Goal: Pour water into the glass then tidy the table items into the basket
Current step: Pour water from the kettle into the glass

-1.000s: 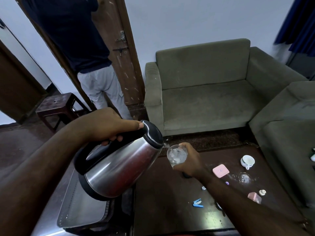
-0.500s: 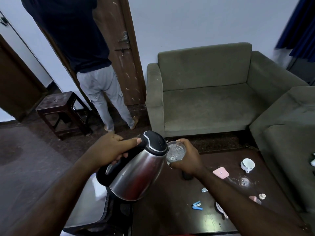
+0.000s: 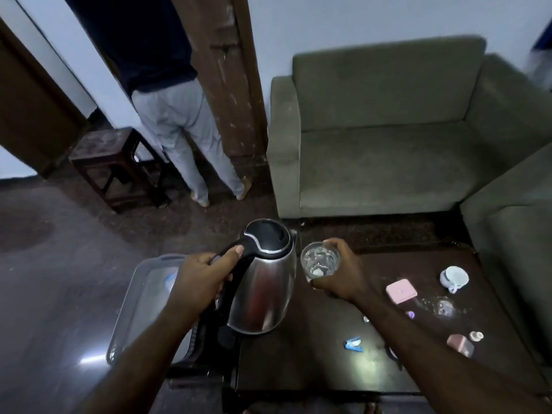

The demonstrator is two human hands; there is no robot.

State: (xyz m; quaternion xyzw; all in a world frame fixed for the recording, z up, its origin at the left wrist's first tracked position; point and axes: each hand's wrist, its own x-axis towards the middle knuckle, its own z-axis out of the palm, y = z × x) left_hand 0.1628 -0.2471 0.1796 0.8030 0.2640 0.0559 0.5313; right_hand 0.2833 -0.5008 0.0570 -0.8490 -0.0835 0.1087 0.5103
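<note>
2 hands [image 3: 203,279], 1 kettle [image 3: 263,282], 1 glass [image 3: 320,260]

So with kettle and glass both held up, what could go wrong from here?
1. The glass holds water and sits in the right hand above the table; a tilt could spill it.
2. The left hand holds the kettle over the table's edge; setting it down carelessly could tip it.
3. The small pink box and white cup lie near the right arm's path.

We see our two arms, both bare, with no sleeves. Our left hand [image 3: 203,282] and right hand [image 3: 343,279] wear no gloves or rings.
</note>
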